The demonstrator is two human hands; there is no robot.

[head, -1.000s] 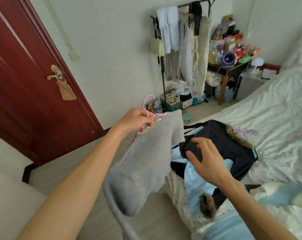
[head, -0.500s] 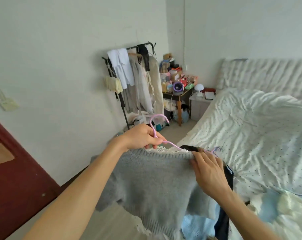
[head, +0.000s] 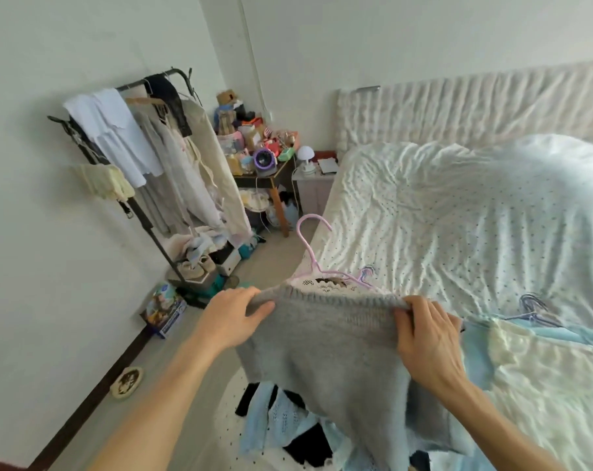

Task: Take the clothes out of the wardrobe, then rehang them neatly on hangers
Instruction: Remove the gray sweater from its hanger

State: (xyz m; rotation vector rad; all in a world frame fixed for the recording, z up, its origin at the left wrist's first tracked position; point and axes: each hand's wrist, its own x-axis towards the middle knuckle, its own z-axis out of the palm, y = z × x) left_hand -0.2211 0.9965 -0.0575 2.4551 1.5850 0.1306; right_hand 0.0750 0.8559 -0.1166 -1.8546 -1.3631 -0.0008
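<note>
One clothes rack (head: 145, 205) stands well beyond & left of the L hand (head: 234, 317), whose fingers (head: 246, 294) are clamped on the left shoulder of a grey sweater (head: 339, 351), thumb underneath. Btwn the two sets of fingers a pink hanger (head: 308, 246) sits in the neckline, hook rising above them. R hand (head: 427, 338) fingers are clamped on the right shoulder; bed (head: 458, 215) lies beyond them, a clothes pile (head: 281, 426) below the sweater's hem.

Left hand (head: 234, 317) and right hand (head: 424, 338) — raised level, apart (fingers curled) — each pinch the sweater (head: 329, 355).
</note>
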